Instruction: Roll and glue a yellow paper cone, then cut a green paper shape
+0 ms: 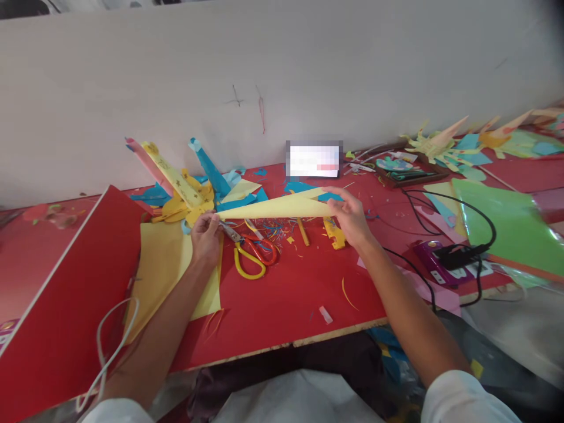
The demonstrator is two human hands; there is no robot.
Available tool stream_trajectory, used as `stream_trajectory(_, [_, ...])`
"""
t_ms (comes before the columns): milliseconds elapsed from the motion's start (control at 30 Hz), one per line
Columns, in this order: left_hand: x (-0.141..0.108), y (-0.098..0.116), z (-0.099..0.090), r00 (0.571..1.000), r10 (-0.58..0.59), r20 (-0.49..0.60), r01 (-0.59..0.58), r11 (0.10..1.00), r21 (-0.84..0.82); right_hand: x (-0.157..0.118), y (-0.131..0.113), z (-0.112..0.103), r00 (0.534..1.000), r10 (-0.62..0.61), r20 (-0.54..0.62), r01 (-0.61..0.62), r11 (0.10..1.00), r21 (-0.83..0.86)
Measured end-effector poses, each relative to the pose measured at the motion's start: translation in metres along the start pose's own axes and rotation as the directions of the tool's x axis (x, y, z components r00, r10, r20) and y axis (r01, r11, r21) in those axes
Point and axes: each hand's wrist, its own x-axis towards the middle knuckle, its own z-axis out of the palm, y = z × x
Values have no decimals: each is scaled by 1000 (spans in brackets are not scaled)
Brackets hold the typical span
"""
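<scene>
A pale yellow paper cone [277, 207] is stretched sideways between my two hands, above the red table. My left hand [205, 235] pinches its narrow tip. At the wide end, my right hand [350, 214] grips the paper edge between thumb and fingers. Just below the cone lie scissors [250, 256] with one yellow and one red handle; their blades reach close to my left hand. Sheets of yellow paper [165, 264] lie under my left forearm. Beyond that hand stand a decorated yellow paper cone [174, 176] and a blue paper cone [210, 167].
A phone with a blurred screen [314, 161] leans against the wall. A red divider board [66, 294] rises at left. Black cables run around a purple power strip [447, 267] on the right, near a green sheet [506, 223]. Paper scraps [282, 230] litter the middle.
</scene>
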Motion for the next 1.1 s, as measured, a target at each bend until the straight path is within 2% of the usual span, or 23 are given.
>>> stream_trajectory(133, [-1, 1, 2, 1000, 1, 18, -1, 1000, 5, -1, 2, 2, 999, 10, 40, -7, 998, -61])
stream_trajectory(600, [-6, 6, 8, 998, -28, 61, 29, 999, -22, -3, -7, 7, 991, -126, -33, 119, 979, -165])
stream_trajectory(733, [-9, 8, 10, 997, -37, 63, 38, 999, -22, -4, -11, 9, 988, -155, -19, 148, 970, -191])
stream_trajectory(1000, [-9, 9, 10, 997, -45, 67, 47, 998, -30, -5, -3, 5, 999, -7, 45, 13, 992, -125])
stream_trajectory(1100, [-8, 8, 10, 997, -45, 60, 46, 999, -26, -3, -2, 5, 998, 4, 58, 3, 992, -124])
